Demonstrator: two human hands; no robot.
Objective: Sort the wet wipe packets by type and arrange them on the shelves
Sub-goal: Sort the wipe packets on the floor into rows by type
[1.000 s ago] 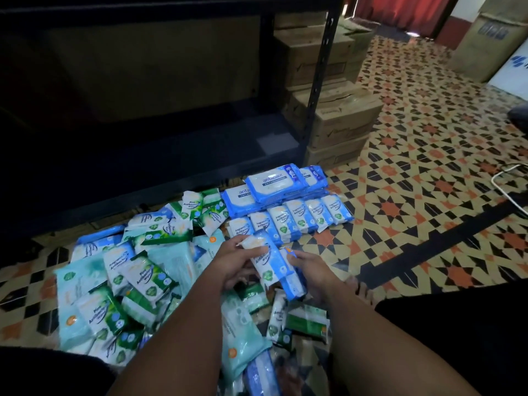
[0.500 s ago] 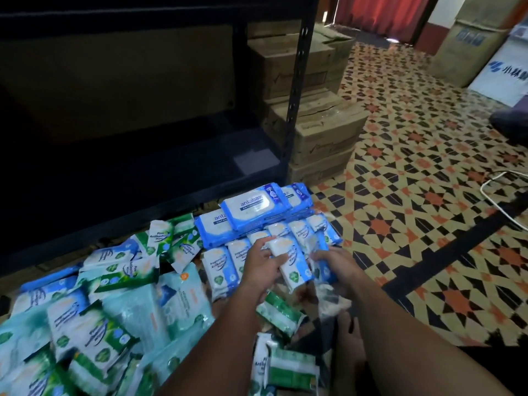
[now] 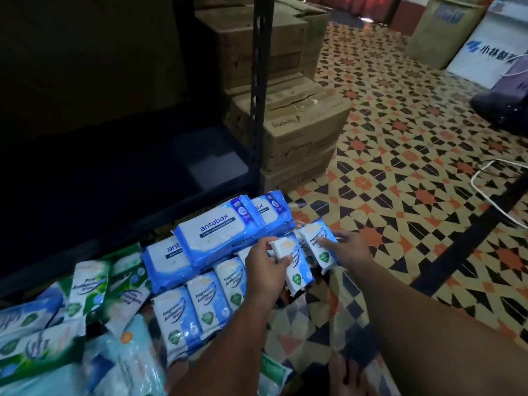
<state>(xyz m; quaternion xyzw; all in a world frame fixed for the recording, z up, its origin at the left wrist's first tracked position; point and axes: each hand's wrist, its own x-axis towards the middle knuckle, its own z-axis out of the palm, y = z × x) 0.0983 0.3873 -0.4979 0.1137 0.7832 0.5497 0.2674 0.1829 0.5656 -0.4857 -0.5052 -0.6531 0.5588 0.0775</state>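
Note:
My left hand [image 3: 264,268] pinches a small blue-and-white wipe packet [image 3: 295,268] at the right end of a row of matching small blue packets [image 3: 200,304] on the floor. My right hand [image 3: 347,250] grips another small blue packet [image 3: 320,241] just to the right of it. Behind them lie large blue antabax packs [image 3: 217,232], stacked in front of the dark shelf [image 3: 114,178]. Green-and-white packets [image 3: 88,287] and pale teal packs [image 3: 125,364] are heaped at the lower left.
The shelf's black upright post [image 3: 261,90] stands at the rack's corner. Cardboard boxes [image 3: 303,132] are stacked right of it. The patterned tile floor [image 3: 400,195] spreads to the right, with a white cable [image 3: 485,192]. My bare foot [image 3: 345,375] is at the bottom.
Both hands moved forward and right, carrying the small blue packets from the loose heap to the right end of the sorted row. They now hold one packet each, apart. The view shifted right.

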